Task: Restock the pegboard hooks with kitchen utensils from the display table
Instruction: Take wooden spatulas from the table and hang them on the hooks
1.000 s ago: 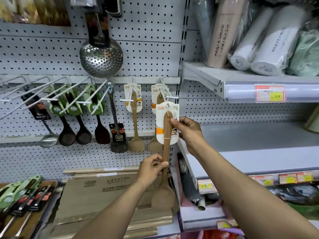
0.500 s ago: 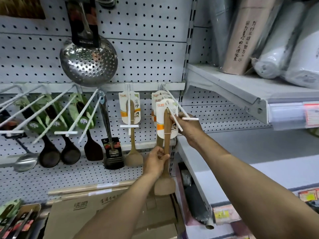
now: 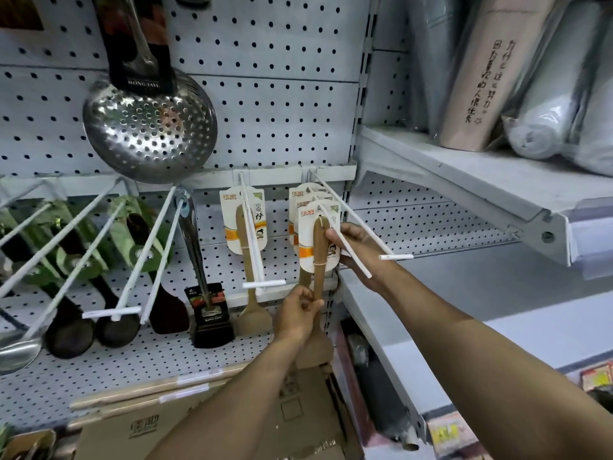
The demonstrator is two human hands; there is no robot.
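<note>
The left hand point(image 3: 298, 313) grips the shaft of a wooden spatula point(image 3: 319, 260), fingers and thumb curled round it below the backing card point(image 3: 318, 240). The right hand point(image 3: 356, 247) pinches the right edge of that card near the handle top, fingers bent against it. The spatula hangs upright, its blade point(image 3: 315, 353) low beside the left wrist. Its card sits on the lower white wire of the right-hand hook point(image 3: 345, 244), in front of two matching carded spatulas point(image 3: 303, 200) already hung nearer the pegboard point(image 3: 275, 104). The hook's upper wire ends in a white crossbar point(image 3: 396, 257) just right of the right hand.

On the next hook to the left point(image 3: 255, 257) hangs one more carded wooden spatula point(image 3: 247, 257). Further left hang a black-labelled metal turner point(image 3: 202, 277) and dark spoons with green cards point(image 3: 99, 283). A perforated steel skimmer point(image 3: 149, 127) hangs above them. Cardboard cartons point(image 3: 205, 423) lie below the hands. A white shelf point(image 3: 464, 180) to the right carries wrapped rolls point(image 3: 544, 121).
</note>
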